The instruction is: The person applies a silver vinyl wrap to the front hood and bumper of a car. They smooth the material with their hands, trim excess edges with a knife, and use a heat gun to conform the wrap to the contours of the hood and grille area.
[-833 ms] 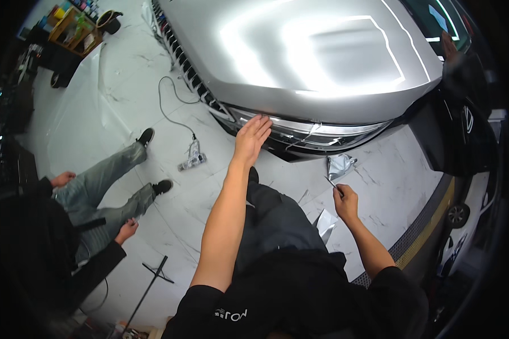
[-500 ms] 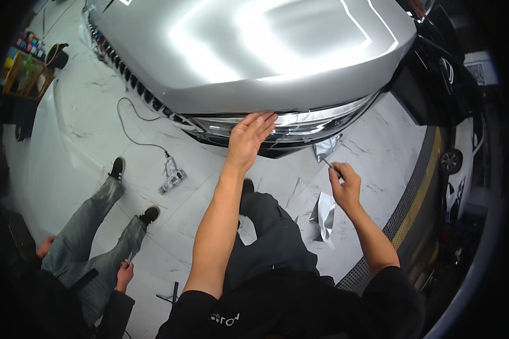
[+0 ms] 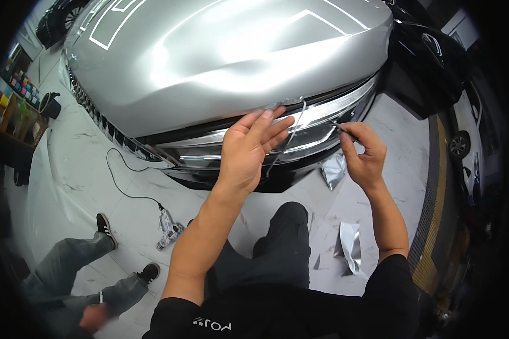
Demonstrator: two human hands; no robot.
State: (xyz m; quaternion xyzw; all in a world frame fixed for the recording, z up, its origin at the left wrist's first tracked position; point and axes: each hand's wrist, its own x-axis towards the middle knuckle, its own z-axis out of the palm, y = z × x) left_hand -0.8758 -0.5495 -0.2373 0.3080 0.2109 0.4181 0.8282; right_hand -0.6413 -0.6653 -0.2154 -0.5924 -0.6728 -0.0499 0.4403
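Note:
My left hand [image 3: 249,141] has its fingers apart at the silver hood [image 3: 209,56]'s lower edge, fingertips touching the wrinkled edge of its silver covering. A thin grey strand [image 3: 297,124] hangs beside those fingers, across the headlight [image 3: 333,116]. My right hand [image 3: 362,152] is closed on a slim dark tool [image 3: 341,127], its tip over the headlight. Crumpled silver material [image 3: 333,169] lies on the floor below the headlight, and another piece [image 3: 349,246] lies lower down.
A corded tool [image 3: 169,226] lies on the floor. A co-worker's legs [image 3: 76,254] and hand [image 3: 96,316] are at lower left. A wooden shelf unit [image 3: 17,121] stands far left, a black car door [image 3: 418,68] at upper right, a white car [image 3: 472,130] beyond floor grating [image 3: 427,214].
Both my hands have moved up along the car, the right with its tool now at the headlight. My left fingers have spread slightly. The hood covering appears more rippled near its edge.

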